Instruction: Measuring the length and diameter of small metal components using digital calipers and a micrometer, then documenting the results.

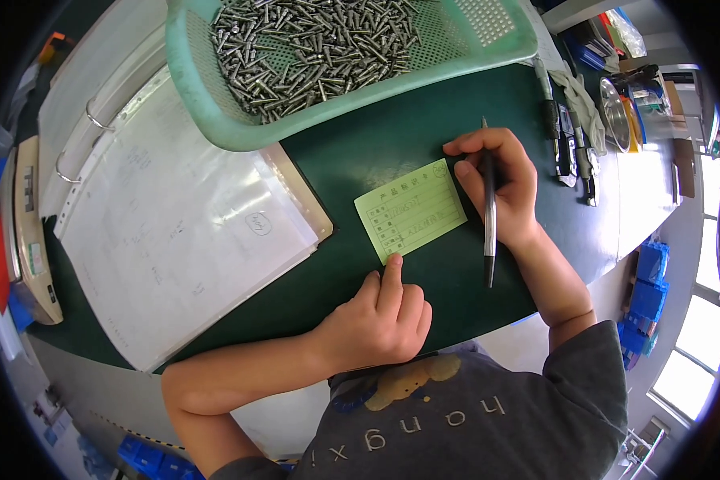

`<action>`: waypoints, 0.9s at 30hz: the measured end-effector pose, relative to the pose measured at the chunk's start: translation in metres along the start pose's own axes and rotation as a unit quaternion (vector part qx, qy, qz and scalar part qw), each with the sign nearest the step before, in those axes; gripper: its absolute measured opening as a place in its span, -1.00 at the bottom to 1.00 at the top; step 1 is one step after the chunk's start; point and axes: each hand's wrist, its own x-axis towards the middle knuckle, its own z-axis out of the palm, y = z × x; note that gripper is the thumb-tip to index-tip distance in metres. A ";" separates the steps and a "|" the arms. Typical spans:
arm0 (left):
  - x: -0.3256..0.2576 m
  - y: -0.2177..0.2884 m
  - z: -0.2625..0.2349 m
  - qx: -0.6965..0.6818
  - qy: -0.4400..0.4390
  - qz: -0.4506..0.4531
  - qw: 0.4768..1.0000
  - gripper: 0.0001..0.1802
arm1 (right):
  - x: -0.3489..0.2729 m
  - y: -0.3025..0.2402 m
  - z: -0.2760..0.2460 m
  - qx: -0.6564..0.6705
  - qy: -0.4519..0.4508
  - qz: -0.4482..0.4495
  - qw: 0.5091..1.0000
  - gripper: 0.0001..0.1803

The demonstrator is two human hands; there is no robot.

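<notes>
A light green paper card with printed rows and handwriting lies slightly tilted on the dark green table. My left hand rests just below it, the index fingertip on the card's lower edge and the other fingers curled in. To the card's right is my right hand, closed on a black and silver pen. The pen's tip points away from me, above the fingers and off the card. Its other end hangs down past the palm.
A mint green plastic basket full of small metal bolt-like parts stands behind the card. An opened ring binder with plastic-sleeved sheets spreads over the left. Tools and a metal bowl are at the right.
</notes>
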 end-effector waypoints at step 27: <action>0.002 -0.005 -0.001 0.005 0.002 0.000 1.000 -0.67 | -0.002 -0.001 -0.002 0.065 0.005 -0.020 0.998 -0.84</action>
